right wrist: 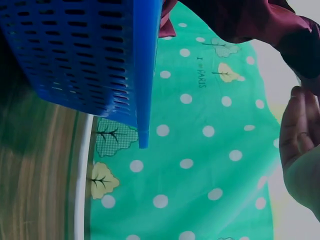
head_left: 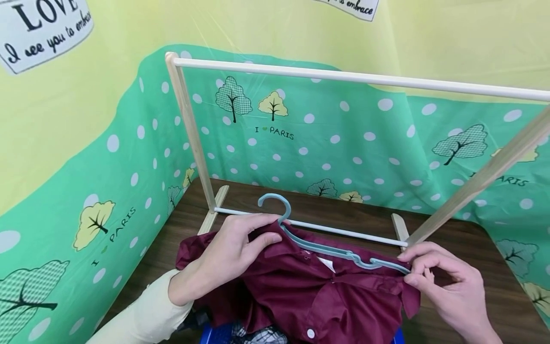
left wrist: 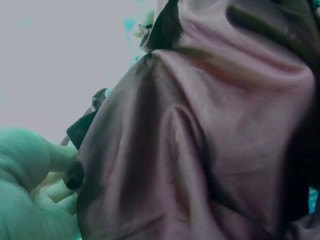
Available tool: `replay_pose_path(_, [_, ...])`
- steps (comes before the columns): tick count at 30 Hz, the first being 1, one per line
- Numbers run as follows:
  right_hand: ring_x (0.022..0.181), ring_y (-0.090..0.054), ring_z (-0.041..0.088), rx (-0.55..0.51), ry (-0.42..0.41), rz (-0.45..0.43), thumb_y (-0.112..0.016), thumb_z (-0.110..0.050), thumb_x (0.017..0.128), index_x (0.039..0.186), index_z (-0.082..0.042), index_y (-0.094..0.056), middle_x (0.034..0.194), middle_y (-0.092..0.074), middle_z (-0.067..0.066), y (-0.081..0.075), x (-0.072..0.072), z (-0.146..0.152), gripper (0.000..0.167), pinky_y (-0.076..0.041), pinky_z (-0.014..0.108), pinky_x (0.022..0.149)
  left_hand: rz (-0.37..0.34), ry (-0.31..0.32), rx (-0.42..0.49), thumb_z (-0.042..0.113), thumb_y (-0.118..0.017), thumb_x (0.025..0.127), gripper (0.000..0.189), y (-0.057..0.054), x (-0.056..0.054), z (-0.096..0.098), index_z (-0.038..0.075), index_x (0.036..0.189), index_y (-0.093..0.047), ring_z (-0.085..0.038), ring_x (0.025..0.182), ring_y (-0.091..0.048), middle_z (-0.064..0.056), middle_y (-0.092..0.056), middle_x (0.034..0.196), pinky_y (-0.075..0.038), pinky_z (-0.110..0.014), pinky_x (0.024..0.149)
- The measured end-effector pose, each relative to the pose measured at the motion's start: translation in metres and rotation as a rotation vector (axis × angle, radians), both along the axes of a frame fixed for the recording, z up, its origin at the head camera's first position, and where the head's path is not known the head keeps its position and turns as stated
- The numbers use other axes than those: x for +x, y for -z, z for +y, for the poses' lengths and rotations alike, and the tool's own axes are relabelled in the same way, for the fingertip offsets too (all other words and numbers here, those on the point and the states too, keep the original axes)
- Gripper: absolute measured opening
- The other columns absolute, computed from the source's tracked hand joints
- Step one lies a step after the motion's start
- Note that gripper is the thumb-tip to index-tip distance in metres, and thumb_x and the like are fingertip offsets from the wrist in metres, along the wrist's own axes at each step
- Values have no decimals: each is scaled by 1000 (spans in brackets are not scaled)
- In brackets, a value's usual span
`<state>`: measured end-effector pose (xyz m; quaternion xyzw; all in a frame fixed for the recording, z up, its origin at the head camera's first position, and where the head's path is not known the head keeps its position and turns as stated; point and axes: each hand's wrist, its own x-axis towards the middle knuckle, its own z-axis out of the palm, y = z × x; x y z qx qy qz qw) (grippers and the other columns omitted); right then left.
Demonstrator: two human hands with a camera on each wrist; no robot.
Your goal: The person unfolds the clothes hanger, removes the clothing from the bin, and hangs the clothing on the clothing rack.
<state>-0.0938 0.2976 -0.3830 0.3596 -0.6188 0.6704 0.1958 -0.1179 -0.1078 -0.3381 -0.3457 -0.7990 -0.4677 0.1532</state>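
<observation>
A maroon shirt (head_left: 326,301) with a white button and a white label hangs around a light blue clothes hanger (head_left: 326,248). The hanger's hook sticks up out of the neck opening. My left hand (head_left: 227,258) pinches the collar just beside the hook, between thumb and fingers. At the other end, my right hand (head_left: 451,282) pinches the shirt's shoulder at the hanger's tip. In the left wrist view the shirt (left wrist: 200,130) fills most of the picture, with the left hand (left wrist: 35,185) at its edge. The right wrist view catches the right hand (right wrist: 302,145) beside the cloth.
Behind the shirt stands a wooden rack with a white top rail (head_left: 343,75) and a lower white bar (head_left: 343,231). Below the shirt is a blue slotted basket (right wrist: 85,60) with checked cloth (head_left: 258,334) in it. A green and yellow printed curtain (head_left: 365,119) surrounds the brown table (head_left: 172,229).
</observation>
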Motion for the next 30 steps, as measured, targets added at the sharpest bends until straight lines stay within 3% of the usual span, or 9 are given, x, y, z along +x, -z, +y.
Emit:
replay_pose_path(5, [109,-69,25,-67,-35,55,-78,27,84,80,13,-63,109,-75,20,-1,1,-6,21,-53,21,91,2,-6,-8,6,-80,102,28,-1,0,1,3,130,-80,-3,92,-70,-3,-82,123,-62,-27,87])
replay_pose_path(9, [110,-68,27,-62,-85,134,-82,22,85,78,13,-64,107,-74,21,-8,0,-11,22,-52,25,102,19,24,-32,6,-79,103,28,-3,0,-1,5,130,-80,-6,103,-75,1,-82,124,-62,-29,93])
replay_pose_path(11, [109,-66,28,-48,-141,176,-83,19,86,76,13,-63,105,-73,22,-12,-2,-13,23,-51,27,102,39,32,-44,5,-79,103,29,-3,0,-2,5,131,-80,-10,116,-76,0,-81,125,-61,-32,100])
replay_pose_path(14, [106,-64,29,-34,-229,216,-84,16,87,76,13,-60,102,-71,22,-16,-6,-16,26,-51,28,97,70,23,-50,3,-79,102,31,-4,0,-3,2,133,-79,-15,119,-77,-4,-81,127,-62,-35,101])
replay_pose_path(21, [107,-68,38,-135,-227,355,-86,16,85,72,18,-59,98,-74,32,-13,-12,-25,30,-54,37,104,7,-10,-59,8,-78,104,31,-5,0,-3,5,135,-79,-15,125,-75,-2,-81,129,-60,-36,106])
replay_pose_path(24, [102,-67,40,-171,-270,401,-86,17,85,74,19,-58,93,-74,34,-13,-15,-30,30,-55,39,104,-24,-26,-62,9,-79,104,31,-5,0,-4,6,134,-79,-15,124,-75,0,-82,127,-60,-36,106])
replay_pose_path(30, [93,-64,35,-45,-359,414,-83,14,90,75,15,-57,87,-70,26,-16,-14,-37,30,-52,33,100,-22,0,-68,9,-78,104,30,-4,-1,-4,6,134,-79,-14,124,-75,-1,-81,127,-60,-35,106])
